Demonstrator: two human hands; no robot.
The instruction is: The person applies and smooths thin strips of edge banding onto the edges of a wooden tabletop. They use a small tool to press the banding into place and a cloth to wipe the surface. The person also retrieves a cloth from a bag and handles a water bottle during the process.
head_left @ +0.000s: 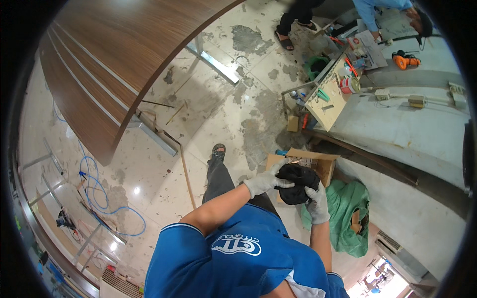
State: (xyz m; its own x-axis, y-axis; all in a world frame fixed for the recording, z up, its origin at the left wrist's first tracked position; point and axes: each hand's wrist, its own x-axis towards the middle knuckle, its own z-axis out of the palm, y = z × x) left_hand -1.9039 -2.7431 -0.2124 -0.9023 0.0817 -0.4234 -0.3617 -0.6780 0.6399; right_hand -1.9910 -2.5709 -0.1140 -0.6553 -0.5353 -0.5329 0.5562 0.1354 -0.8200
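Observation:
Between my two gloved hands is a soft, rounded black cloth cap (294, 189), held in front of my body. My left hand (266, 181), in a pale work glove, has its fingers closed on the cap's left edge. On the right edge, my right hand (318, 206), gloved the same way, grips it with the thumb on the near face. Just beyond the cap stands an opened cardboard box (325, 171), partly hidden by it. A crumpled green sack (348, 198) lies close to my right forearm.
A large dark wood panel (119, 54) on metal legs fills the upper left. Blue hose (102, 193) coils on the stained tile floor. Along the right wall, a small board table (330, 107) bears tools and a can; an orange power tool (406, 60) and another person (370, 15) are beyond.

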